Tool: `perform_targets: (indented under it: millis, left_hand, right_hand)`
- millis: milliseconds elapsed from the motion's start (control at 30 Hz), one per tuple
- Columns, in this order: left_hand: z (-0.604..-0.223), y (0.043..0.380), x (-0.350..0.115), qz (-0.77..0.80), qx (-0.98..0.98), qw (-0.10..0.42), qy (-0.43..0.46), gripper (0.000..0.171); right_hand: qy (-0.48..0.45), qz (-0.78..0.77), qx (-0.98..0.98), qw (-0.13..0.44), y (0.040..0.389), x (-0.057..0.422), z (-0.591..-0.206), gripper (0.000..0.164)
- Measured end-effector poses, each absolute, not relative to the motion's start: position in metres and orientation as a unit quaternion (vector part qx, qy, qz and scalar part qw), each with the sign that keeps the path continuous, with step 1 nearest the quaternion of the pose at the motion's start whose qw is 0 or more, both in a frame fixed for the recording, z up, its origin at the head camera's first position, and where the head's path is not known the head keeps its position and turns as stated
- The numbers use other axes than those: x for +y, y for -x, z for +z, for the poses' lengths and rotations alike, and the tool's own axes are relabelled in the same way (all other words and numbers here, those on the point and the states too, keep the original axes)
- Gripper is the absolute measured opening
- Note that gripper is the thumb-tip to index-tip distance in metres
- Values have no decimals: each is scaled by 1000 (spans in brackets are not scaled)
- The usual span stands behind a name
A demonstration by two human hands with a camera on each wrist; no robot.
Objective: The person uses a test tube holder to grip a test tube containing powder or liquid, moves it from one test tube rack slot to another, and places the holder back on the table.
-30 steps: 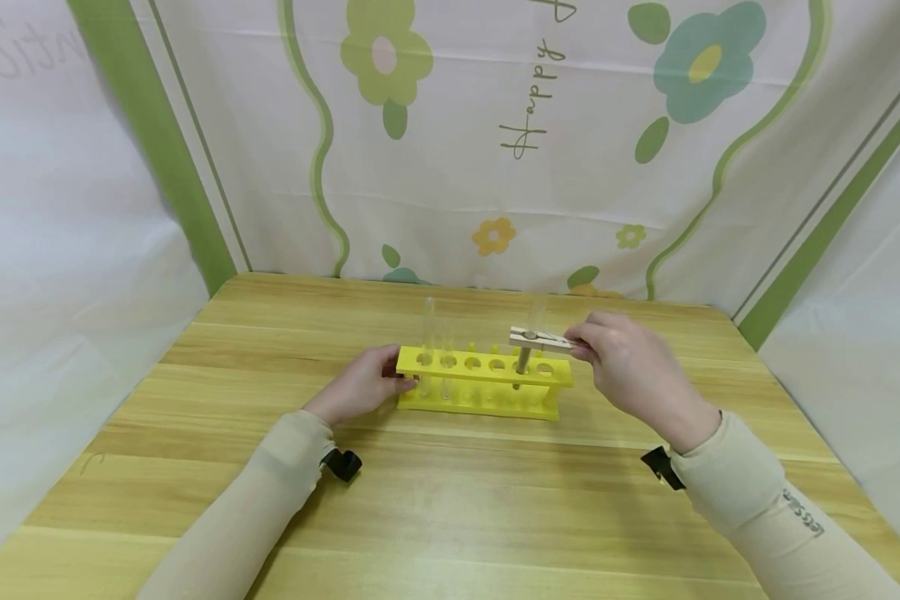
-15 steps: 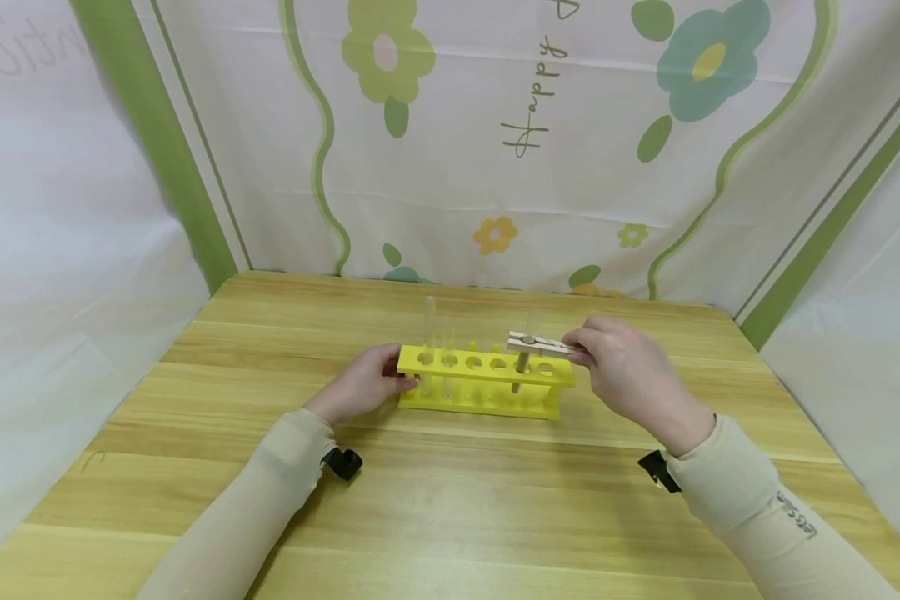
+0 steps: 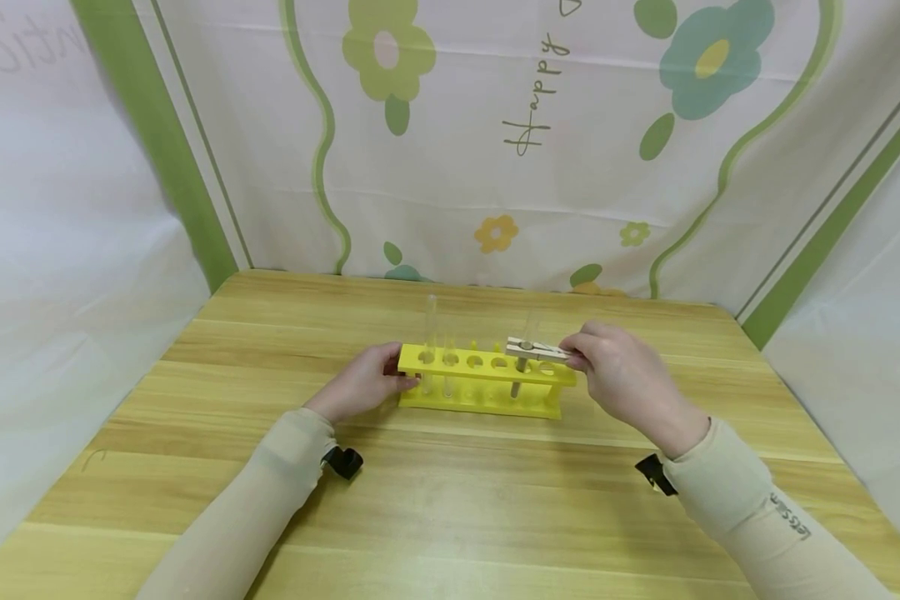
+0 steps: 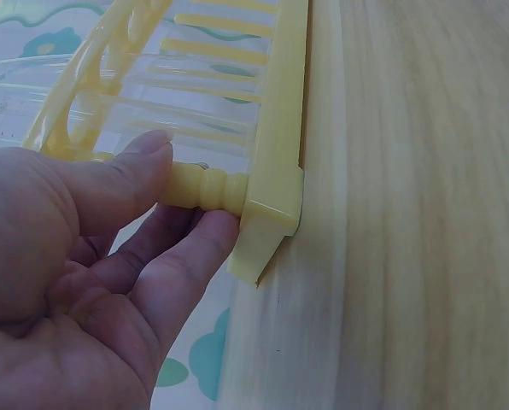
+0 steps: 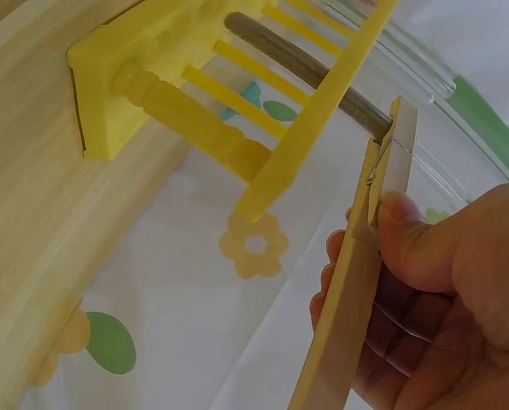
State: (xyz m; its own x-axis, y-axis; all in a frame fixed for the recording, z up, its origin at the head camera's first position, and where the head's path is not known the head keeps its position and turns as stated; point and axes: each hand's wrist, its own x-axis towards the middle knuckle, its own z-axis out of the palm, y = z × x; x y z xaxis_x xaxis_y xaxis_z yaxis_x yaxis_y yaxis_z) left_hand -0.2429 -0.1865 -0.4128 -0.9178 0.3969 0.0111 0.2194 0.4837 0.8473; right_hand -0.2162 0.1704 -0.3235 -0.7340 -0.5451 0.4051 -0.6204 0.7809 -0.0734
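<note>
A yellow test tube rack (image 3: 487, 408) stands upright on the table. At its left end my left hand (image 3: 363, 385) pinches the turned end post (image 4: 207, 186) between thumb and fingers. My right hand (image 3: 622, 371) holds a wooden test tube clamp (image 5: 344, 307) by its handles, with the thumb (image 5: 408, 231) near the wire spring. The clamp's jaws are around a glass test tube (image 5: 289, 55) with grey-brown contents. That tube passes through a hole near the rack's right end; its bottom is close to the base, contact unclear. Two clear test tubes (image 3: 431, 317) stand in the leftmost holes.
Several short yellow pegs (image 5: 246, 64) rise along the rack's back. The wooden table (image 3: 450, 500) extends in front and to both sides. A white cloth with printed flowers (image 3: 450, 167) hangs behind the table's far edge.
My right hand has moved slightly down and left with the clamp, lowering the grey-brown test tube further through the rack. My left hand stays on the end post.
</note>
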Motion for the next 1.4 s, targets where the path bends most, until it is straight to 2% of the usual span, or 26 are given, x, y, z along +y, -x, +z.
perform_targets:
  millis: [867, 1400]
  left_hand:
    - [-412, 242, -186, 469, 860, 92, -180, 12]
    - [-411, 242, -187, 474, 856, 94, -184, 15]
  right_hand:
    - [-313, 96, -928, 176, 219, 169, -336, 10]
    - [-306, 90, -927, 199, 218, 167, -338, 8]
